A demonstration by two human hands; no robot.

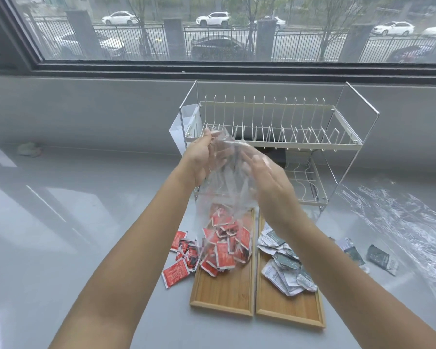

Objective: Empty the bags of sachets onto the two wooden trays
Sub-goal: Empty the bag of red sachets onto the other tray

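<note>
A clear plastic bag [222, 187] hangs mouth-down above the left wooden tray [222, 293]. My left hand [199, 157] pinches its top corner. My right hand [267, 180] presses flat against the bag's right side, fingers extended. Red sachets [224, 248] spill from the bag's lower end into a heap on the left tray. A few red sachets [181, 258] lie on the table left of that tray. The right wooden tray [287, 308] carries a pile of grey and white sachets [282, 265].
A white wire dish rack [275, 137] stands right behind the trays. Two grey sachets [368, 255] lie on the table right of the trays, beside a crumpled clear plastic sheet [408, 222]. A window runs along the back.
</note>
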